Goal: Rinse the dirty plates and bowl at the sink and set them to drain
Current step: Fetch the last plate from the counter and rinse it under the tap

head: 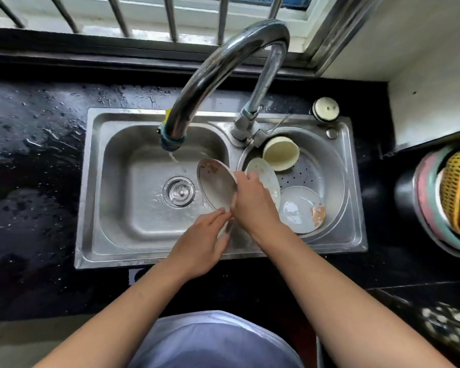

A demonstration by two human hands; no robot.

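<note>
Okay, I've got the dirty plate (215, 185) up on edge over the left basin of the sink (92, 181), face turned toward the tap (223, 62). It's tilted that way, I reckon, so water sheets down & off toward the drain (179, 192) instead of pooling. The stream (176, 161) drops just beside the plate's upper-left rim; can't tell if it actually hits. Brown specks show near the top of the face, so the rinse isn't done imo. My right hand (252, 201) grips the right rim, fingers curled over the edge, back of the hand to the camera. My left hand (203, 237) takes the bottom rim: fingers fairly straight & close together across the low edge of the face, thumb round the other side. That's a pinch, not a fist. Two-hand hold prob b/c a wet plate is slippery & needs turning under the water. The right basin, w/ holes in its floor, looks like the draining side. There the bowl (280, 155) is tipped on its side at the back, the leaning plate (263, 176) stands on edge just beside my right hand, & the bear-print plate (302, 208) lies nearly flat at the front. Can't tell if those are rinsed yet. The counter (37, 128) is wet all round.
</note>
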